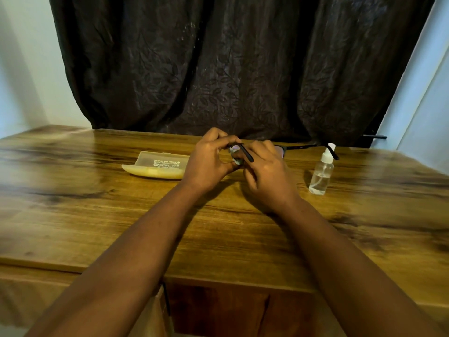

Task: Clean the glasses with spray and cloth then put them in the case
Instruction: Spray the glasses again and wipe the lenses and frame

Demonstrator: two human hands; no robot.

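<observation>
Black-framed glasses [281, 150] sit up off the wooden table [121, 215], held between my two hands. My left hand [209, 161] curls round the near lens with a pale cleaning cloth [235, 155] pinched against it, though the cloth is mostly hidden and I can barely make it out. My right hand [266, 171] grips the frame, one temple arm jutting right. Left of my hands lies the open clear case [158, 165]; the spray bottle [322, 173] stands upright to the right.

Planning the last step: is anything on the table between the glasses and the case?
Nothing visible. The glasses are held in both hands above the table; the open case lies just beside the left hand, the bottle on the opposite side.
</observation>
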